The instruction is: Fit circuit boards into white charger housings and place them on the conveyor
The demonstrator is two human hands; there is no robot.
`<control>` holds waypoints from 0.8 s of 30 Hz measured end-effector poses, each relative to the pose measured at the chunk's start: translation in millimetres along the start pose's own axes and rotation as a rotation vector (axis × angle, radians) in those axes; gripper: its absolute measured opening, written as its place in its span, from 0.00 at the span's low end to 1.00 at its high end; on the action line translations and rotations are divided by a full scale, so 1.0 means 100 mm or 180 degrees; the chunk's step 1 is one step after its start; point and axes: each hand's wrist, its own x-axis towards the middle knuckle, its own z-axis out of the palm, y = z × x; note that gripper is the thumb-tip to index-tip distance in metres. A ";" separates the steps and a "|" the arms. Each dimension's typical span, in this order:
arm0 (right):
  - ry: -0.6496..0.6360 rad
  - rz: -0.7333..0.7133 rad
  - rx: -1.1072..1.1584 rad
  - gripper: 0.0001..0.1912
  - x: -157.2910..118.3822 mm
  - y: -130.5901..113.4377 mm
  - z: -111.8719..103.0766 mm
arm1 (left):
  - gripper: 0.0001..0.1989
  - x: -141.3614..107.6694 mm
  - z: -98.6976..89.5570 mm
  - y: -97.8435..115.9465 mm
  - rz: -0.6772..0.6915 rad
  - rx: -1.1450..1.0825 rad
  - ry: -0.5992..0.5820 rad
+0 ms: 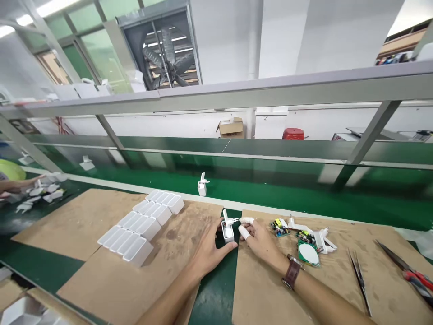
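My left hand (211,248) grips a small white housing (228,232) between thumb and fingers, over the gap between two brown boards. A white part with prongs sticks up from the housing's open top. Just to its right is my right hand (255,237), white covers on its thumb and a finger, the fingertips close to the prongs; whether they touch them is unclear. Rows of open white housings (140,225) stand on the left board. On the right board lie circuit boards (307,252) and white pieces (323,239).
Tweezers (360,282) and red-handled pliers (406,271) lie at the right. Another white unit (202,185) stands on the green belt (257,185). At the far left, a person's hand (23,184) is by a pile of parts (47,192).
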 end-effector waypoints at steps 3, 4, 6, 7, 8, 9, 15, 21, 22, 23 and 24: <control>0.0057 -0.0081 0.0057 0.19 0.02 0.07 0.02 | 0.30 0.12 0.02 -0.07 -0.0077 -0.0081 0.0036; 0.0062 -0.0112 0.0036 0.18 0.03 0.08 0.04 | 0.29 0.20 0.02 -0.08 -0.0091 -0.0150 0.0054; 0.0036 -0.0141 -0.0045 0.18 0.04 0.09 0.06 | 0.28 0.44 0.01 -0.07 -0.0109 -0.0254 0.0104; 0.0028 -0.0151 -0.0101 0.17 0.05 0.09 0.07 | 0.28 0.60 0.01 -0.04 -0.0126 -0.0248 0.0154; 0.0029 -0.0165 -0.0168 0.17 0.06 0.09 0.07 | 0.28 0.77 0.00 -0.02 -0.0142 -0.0208 0.0212; 0.0033 -0.0180 -0.0228 0.17 0.07 0.09 0.08 | 0.28 0.95 0.00 0.01 -0.0162 -0.0142 0.0287; 0.0105 -0.0269 -0.0324 0.16 0.11 0.13 0.11 | 0.22 1.88 0.16 0.10 -0.0240 0.0056 0.0492; 0.0185 -0.0298 -0.0319 0.17 0.14 0.15 0.11 | 0.28 1.79 0.39 0.08 -0.0187 0.0076 0.0611; 0.0183 -0.0298 -0.0311 0.17 0.14 0.15 0.11 | 0.29 1.67 0.38 0.07 -0.0134 0.0079 0.0640; 0.0172 -0.0295 -0.0300 0.17 0.14 0.14 0.10 | 0.30 1.54 0.35 0.06 -0.0090 0.0072 0.0668; 0.0157 -0.0287 -0.0286 0.17 0.13 0.14 0.10 | 0.30 1.39 0.28 0.05 -0.0029 0.0089 0.0685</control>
